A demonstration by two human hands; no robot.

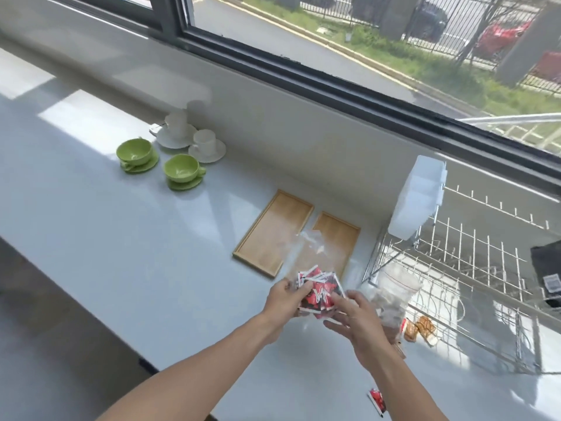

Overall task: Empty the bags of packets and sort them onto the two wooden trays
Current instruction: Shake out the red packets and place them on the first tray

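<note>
Two bare wooden trays lie side by side on the white counter, the left tray [273, 229] and the right tray [337, 238]. In front of them both hands hold a clear plastic bag [306, 247] with a bunch of red packets [318, 288] in it. My left hand [288, 294] grips the bunch from the left, and my right hand [355, 317] holds it from the right. A second clear bag [391, 296] with brownish packets stands to the right. One red packet [377, 399] lies alone near the counter's front edge. Two orange packets [420, 328] lie by the rack.
Two green cups on saucers [136, 153] [182, 171] and two white cups on saucers [179, 129] [206, 145] stand at the back left. A white wire dish rack [473, 268] with a white plastic holder [419, 199] fills the right side. A window runs along the back.
</note>
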